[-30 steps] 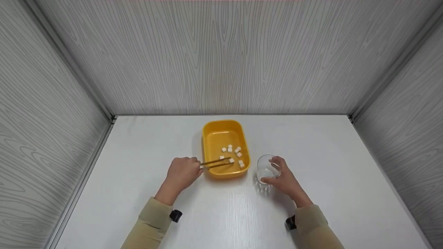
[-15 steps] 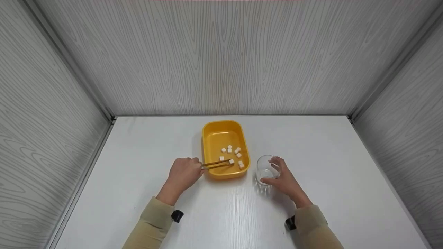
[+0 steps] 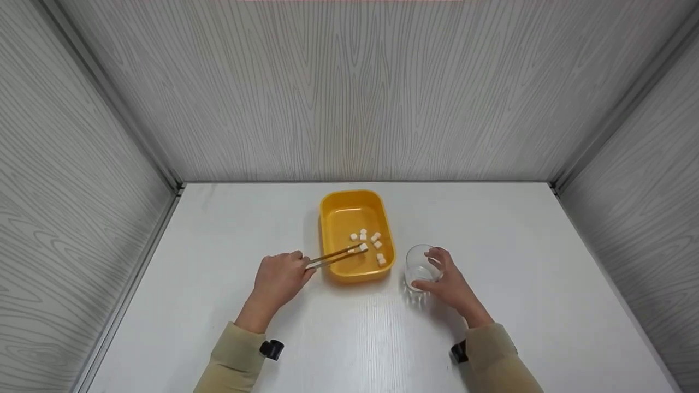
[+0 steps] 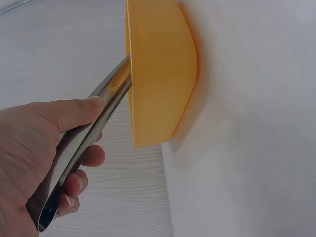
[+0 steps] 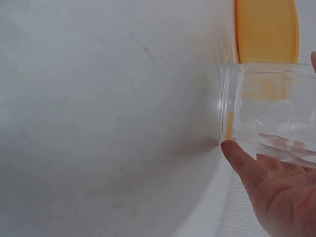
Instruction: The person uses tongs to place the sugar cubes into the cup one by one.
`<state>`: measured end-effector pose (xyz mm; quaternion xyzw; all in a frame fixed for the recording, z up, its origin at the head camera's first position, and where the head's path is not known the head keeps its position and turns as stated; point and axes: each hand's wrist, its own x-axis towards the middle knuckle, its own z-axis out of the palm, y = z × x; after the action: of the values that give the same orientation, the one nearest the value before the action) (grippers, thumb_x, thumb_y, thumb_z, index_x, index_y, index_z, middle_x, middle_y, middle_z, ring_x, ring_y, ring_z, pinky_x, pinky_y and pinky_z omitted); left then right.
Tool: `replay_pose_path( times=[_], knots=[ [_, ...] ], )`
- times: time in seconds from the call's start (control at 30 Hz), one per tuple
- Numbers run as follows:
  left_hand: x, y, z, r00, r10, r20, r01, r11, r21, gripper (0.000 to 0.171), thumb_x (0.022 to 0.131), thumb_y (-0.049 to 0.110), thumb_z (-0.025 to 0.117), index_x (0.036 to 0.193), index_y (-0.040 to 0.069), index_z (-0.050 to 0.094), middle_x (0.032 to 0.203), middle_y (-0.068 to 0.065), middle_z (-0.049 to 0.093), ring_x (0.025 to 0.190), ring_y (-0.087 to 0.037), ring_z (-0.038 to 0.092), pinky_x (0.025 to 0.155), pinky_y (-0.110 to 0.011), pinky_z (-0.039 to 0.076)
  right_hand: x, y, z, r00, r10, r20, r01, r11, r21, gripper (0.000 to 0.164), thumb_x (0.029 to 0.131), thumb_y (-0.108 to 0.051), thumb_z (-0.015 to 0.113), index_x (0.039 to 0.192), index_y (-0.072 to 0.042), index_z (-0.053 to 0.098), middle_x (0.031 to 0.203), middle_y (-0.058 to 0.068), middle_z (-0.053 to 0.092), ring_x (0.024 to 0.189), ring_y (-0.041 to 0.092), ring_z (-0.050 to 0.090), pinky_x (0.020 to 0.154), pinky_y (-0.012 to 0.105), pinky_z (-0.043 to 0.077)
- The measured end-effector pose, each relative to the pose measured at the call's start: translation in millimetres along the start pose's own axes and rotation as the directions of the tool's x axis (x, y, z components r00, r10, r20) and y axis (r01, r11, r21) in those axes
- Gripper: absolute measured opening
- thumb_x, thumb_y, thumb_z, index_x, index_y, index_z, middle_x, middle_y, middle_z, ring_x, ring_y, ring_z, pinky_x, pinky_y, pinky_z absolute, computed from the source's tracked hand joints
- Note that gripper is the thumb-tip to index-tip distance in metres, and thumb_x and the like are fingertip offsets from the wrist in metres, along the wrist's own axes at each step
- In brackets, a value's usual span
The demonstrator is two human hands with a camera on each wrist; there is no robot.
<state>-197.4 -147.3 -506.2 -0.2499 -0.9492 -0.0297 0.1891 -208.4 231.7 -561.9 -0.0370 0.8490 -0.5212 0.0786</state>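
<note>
My left hand (image 3: 279, 278) grips a pair of metal tongs (image 4: 79, 145), thumb on one arm and fingers curled beneath in the left wrist view. The tongs' tips reach over the near wall into a yellow plastic bin (image 3: 341, 218), with a small white cube (image 3: 363, 248) between them. Several similar white cubes (image 3: 377, 237) lie on the bin floor; one is partly covered by the tongs. Right of the bin, a clear drinking glass (image 5: 269, 106) stands upright on the table. My right hand (image 3: 453, 285) holds it, thumb near its base and fingers around the far side.
The white table (image 3: 491, 229) extends around the bin and glass. A grey wood-grain panel (image 3: 355, 93) rises behind it, and similar panels flank both sides. Black wrist bands (image 3: 271, 349) show at both sleeves.
The left hand has drawn back slightly to the left, and the tongs are more slanted. Their tips and the cube between them have shifted up in the head view. The right hand and glass stay put.
</note>
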Motion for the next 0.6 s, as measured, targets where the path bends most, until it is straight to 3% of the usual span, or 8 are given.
replay_pose_path(
  times=[0.33, 0.6],
  knots=[
    [-2.2, 8.3, -18.3, 0.998, -0.052, -0.043, 0.046, 0.991, -0.124, 0.021, 0.086, 0.031, 0.076, 0.084, 0.010, 0.075, 0.064, 0.003, 0.055, 0.050, -0.009, 0.044, 0.047, -0.024, 0.041, 0.4, 0.8, 0.2, 1.000, 0.000, -0.007, 0.000, 1.000, 0.007, 0.094, 0.077, -0.019, 0.085, 0.147, -0.008, 0.024, 0.151, 0.013, 0.037, 0.143, 0.033, 0.028, 0.109, 0.056, 0.027],
    [4.8, 24.6, -29.0, 0.992, -0.002, -0.125, -0.021, 0.983, -0.183, 0.023, 0.086, 0.033, 0.076, 0.089, 0.010, 0.076, 0.066, 0.004, 0.058, 0.051, -0.010, 0.048, 0.049, -0.023, 0.044, 2.0, 0.3, 1.9, 1.000, 0.020, -0.011, -0.021, 0.999, -0.027, 0.095, 0.077, -0.022, 0.086, 0.148, -0.009, 0.024, 0.151, 0.013, 0.037, 0.143, 0.032, 0.029, 0.110, 0.056, 0.025]
  ],
)
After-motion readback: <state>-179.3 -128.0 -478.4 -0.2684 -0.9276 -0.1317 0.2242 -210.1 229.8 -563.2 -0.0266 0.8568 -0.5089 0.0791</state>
